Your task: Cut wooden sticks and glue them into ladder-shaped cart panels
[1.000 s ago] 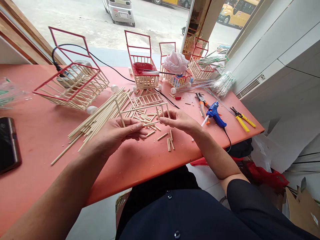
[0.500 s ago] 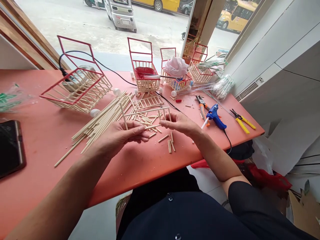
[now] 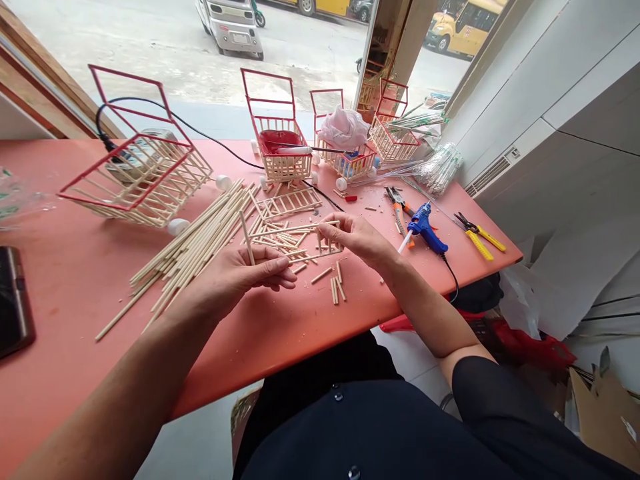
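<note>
Between my hands is a small wooden stick frame [image 3: 295, 230], two long sticks joined by short crosspieces at the ends. My left hand [image 3: 260, 268] grips its left end, thumb along the near stick. My right hand [image 3: 355, 237] pinches the far stick near the right end, where short crosspieces show below the fingers. Beneath and behind it lie many short cut sticks [image 3: 280, 241] and a flat ladder-like stick panel [image 3: 293, 203]. A pile of long wooden sticks [image 3: 195, 250] rests on the table beyond my left hand.
Small stick carts with red trim, one big cart [image 3: 145, 180] at left and a cart holding a red dish [image 3: 283, 143], line the back of the orange table [image 3: 240, 353]. A blue glue gun [image 3: 425, 230], pliers [image 3: 397, 203] and yellow-handled cutters [image 3: 480, 239] lie right; a phone [image 3: 14, 300] lies left.
My right hand has shifted from the near stick of the frame up to its far stick. My left hand keeps its hold. The whole view has shifted slightly.
</note>
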The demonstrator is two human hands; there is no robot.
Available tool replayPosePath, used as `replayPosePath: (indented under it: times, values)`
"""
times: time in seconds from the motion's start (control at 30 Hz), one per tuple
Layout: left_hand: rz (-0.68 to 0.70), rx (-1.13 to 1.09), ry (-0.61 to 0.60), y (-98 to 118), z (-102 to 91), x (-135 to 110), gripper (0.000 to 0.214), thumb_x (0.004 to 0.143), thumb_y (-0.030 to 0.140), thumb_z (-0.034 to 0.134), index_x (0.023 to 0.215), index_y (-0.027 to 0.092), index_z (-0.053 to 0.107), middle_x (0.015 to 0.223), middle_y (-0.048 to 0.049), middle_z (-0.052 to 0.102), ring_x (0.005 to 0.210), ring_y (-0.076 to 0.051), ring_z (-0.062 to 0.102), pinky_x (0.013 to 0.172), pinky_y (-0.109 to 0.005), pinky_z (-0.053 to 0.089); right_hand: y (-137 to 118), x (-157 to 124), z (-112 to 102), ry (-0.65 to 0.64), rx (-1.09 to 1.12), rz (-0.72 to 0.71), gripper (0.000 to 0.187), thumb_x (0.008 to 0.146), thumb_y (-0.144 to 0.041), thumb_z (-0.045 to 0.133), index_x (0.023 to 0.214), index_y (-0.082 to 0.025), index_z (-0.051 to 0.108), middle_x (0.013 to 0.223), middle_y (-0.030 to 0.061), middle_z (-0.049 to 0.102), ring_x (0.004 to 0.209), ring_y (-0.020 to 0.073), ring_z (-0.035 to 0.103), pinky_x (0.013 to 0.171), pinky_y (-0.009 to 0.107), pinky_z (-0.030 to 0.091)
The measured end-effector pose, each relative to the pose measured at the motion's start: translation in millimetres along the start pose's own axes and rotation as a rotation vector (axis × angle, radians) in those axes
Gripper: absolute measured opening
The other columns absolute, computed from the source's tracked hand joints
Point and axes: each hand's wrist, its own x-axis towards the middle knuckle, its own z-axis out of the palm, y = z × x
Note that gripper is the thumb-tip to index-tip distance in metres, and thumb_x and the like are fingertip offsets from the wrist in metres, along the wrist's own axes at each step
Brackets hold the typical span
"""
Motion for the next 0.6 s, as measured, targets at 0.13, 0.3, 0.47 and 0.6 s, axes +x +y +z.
replayPosePath:
  times: [0.13, 0.3, 0.47, 0.6]
  values:
    - [-0.009, -0.002, -0.016, 0.0, 0.7, 0.1, 0.049, 0.064, 0.062, 0.105, 0.08, 0.02, 0.085, 0.079, -0.0115, 0.086, 0.073, -0.024, 0.084, 0.067, -0.025, 0.066, 1.2, -0.8, 0.0, 0.007, -0.002, -0.001, 0.057, 0.077, -0.066, 0.094, 0.091, -0.017, 0.068, 0.084, 0.0, 0.07, 0.074, 0.0114, 0.056, 0.068, 0.026, 0.046]
    - [-0.013, 0.018, -0.024, 2.8, 1.9, -3.2, 0.052, 0.06, 0.066, 0.105, 0.078, 0.021, 0.085, 0.077, -0.0097, 0.086, 0.073, -0.021, 0.083, 0.066, -0.023, 0.064, 9.7, 2.1, 0.8, 0.002, 0.009, -0.04, 0.059, 0.079, -0.068, 0.092, 0.091, -0.017, 0.067, 0.082, -0.0006, 0.07, 0.074, 0.0109, 0.058, 0.069, 0.025, 0.047]
    - [-0.054, 0.036, -0.014, 5.5, 3.5, -4.7, 0.056, 0.057, 0.068, 0.106, 0.08, 0.021, 0.085, 0.077, -0.0095, 0.086, 0.073, -0.022, 0.083, 0.066, -0.024, 0.064, 16.4, 7.0, 2.9, 0.01, 0.047, -0.044, 0.062, 0.073, -0.069, 0.096, 0.09, -0.018, 0.066, 0.078, -0.0025, 0.069, 0.071, 0.0111, 0.058, 0.067, 0.025, 0.047]
    - [-0.054, 0.009, 0.012, 4.7, 4.0, -3.3, 0.058, 0.053, 0.068, 0.107, 0.079, 0.021, 0.085, 0.075, -0.0088, 0.085, 0.072, -0.022, 0.082, 0.065, -0.025, 0.064, 11.1, 4.7, 3.8, 0.009, 0.06, -0.032, 0.063, 0.074, -0.073, 0.092, 0.09, -0.017, 0.07, 0.083, -0.0005, 0.071, 0.071, 0.0109, 0.057, 0.069, 0.026, 0.045]
